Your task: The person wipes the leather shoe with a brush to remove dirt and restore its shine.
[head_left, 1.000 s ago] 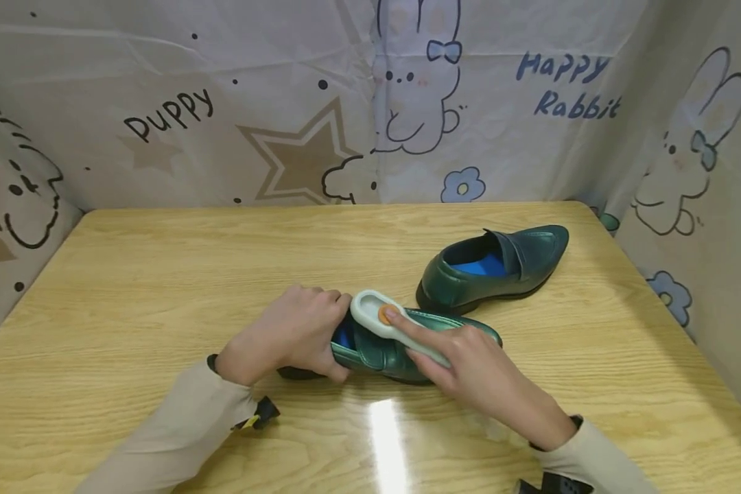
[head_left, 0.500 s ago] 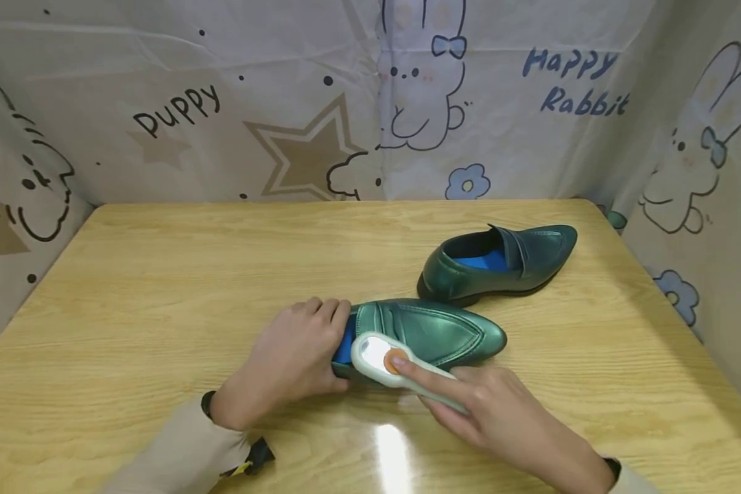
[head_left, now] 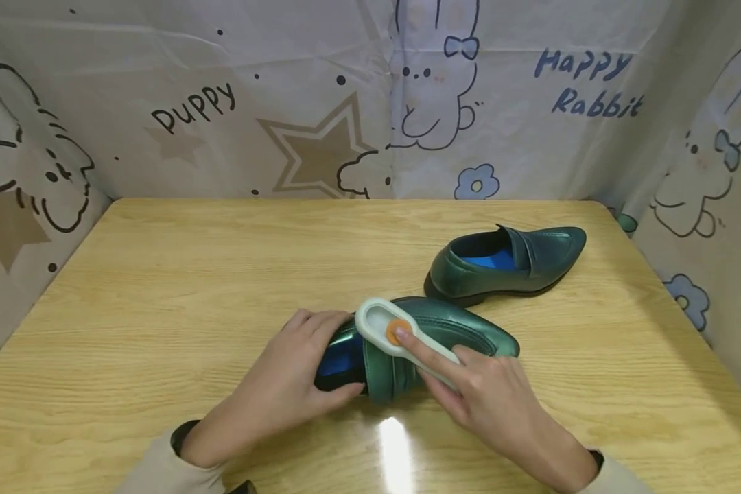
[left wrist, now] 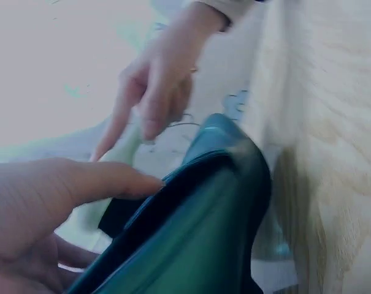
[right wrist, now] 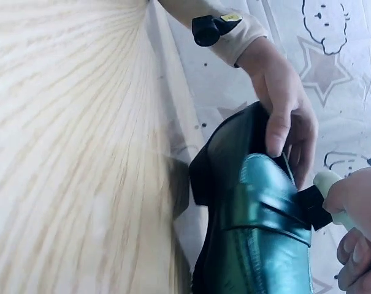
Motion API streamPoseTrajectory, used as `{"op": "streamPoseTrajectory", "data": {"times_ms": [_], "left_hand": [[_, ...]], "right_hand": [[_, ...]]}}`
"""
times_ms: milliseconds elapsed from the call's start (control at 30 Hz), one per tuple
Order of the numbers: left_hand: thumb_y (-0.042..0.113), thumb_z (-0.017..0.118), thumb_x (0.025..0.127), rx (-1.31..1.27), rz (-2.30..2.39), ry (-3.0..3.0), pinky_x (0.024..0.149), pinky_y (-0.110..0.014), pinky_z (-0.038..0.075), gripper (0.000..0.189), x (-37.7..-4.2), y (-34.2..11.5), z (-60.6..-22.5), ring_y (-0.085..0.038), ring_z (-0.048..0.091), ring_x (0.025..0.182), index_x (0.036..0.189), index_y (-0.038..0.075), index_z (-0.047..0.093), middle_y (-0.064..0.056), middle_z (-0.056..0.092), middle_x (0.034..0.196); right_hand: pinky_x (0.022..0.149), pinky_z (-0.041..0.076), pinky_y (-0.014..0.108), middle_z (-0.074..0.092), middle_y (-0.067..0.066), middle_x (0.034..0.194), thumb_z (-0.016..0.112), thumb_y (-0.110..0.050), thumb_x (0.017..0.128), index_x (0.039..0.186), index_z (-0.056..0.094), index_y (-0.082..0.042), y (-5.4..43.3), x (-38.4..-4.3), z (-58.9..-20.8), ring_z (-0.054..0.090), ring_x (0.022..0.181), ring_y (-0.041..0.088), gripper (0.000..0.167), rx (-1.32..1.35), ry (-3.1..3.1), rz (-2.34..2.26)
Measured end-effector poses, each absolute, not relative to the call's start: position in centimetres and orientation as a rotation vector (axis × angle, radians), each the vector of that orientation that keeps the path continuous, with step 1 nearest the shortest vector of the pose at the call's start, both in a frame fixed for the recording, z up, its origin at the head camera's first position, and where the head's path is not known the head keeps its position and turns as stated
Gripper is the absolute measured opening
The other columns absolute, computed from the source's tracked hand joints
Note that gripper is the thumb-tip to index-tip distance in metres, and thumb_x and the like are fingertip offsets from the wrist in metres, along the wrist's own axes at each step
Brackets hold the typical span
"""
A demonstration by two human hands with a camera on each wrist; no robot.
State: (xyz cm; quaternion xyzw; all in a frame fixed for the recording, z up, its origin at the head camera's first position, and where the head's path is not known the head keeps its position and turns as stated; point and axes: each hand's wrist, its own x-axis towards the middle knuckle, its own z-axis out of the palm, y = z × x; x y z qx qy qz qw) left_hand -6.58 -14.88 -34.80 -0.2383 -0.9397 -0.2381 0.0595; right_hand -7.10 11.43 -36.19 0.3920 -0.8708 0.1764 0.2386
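Right hand curled round the brush, the shoe just under it.
The index finger pressed the orange button, and the dark bristles, just ahead of that grip, seemed to touch the strap. The shoe's toe reached out past the knuckles; whether its sole met the table I couldn't tell. Facing the grip, the left hand clasped the shoe about its opening, thumb on the near side, fingers on the far. Beyond both hands, the other shoe stood on the table, untouched. I took it for mid-brushing of the upper; the next move seemed to call for a firm left hold while the bristles worked along the leather.
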Motion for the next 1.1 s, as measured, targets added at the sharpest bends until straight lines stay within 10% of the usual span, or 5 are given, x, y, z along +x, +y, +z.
{"op": "streamPoseTrajectory", "data": {"times_ms": [200,500,967,1100], "left_hand": [[0.002,0.066,0.074,-0.466,-1.369,-2.834,0.09,-0.05,0.038,0.052,-7.0,-17.6,-35.9,-0.026,0.036,0.116,0.124,0.015,0.056,-0.005,0.048,0.127],[0.006,0.047,0.065,-0.142,-2.248,-2.613,0.092,-0.041,0.034,0.071,-7.4,-19.0,-37.8,-0.04,0.034,0.12,0.134,0.01,0.028,-0.02,0.027,0.14],[-0.002,0.048,0.058,-0.616,-1.947,-2.227,0.101,-0.022,0.023,0.08,-8.1,-18.7,-41.7,-0.021,0.033,0.122,0.135,-0.002,0.028,-0.019,0.033,0.137],[0.002,0.054,0.062,-0.723,-1.694,-2.463,0.104,-0.035,0.027,0.091,-8.6,-19.6,-41.4,-0.023,0.033,0.125,0.148,0.005,0.025,-0.017,0.03,0.145]], "right_hand": [[0.043,0.016,0.008,0.033,-0.013,0.06,0.028,-0.043,0.102,0.142,0.049,-0.03,11.7,-5.7,-36.1,0.018,0.049,-0.005,0.046,1.142,-2.455,0.554],[0.044,0.014,0.004,0.028,-0.016,0.063,0.033,-0.042,0.102,0.143,0.047,-0.031,12.9,-3.5,-37.8,0.016,0.05,-0.008,0.045,1.253,-2.564,0.594],[0.042,0.014,0.01,0.031,-0.009,0.059,0.037,-0.037,0.103,0.137,0.055,-0.026,12.0,-6.2,-36.7,0.016,0.05,-0.002,0.04,0.998,-2.339,0.495],[0.043,0.013,0.009,0.029,-0.01,0.059,0.034,-0.037,0.103,0.137,0.055,-0.027,12.0,-5.4,-36.5,0.016,0.05,-0.003,0.041,1.009,-2.372,0.483]]}}
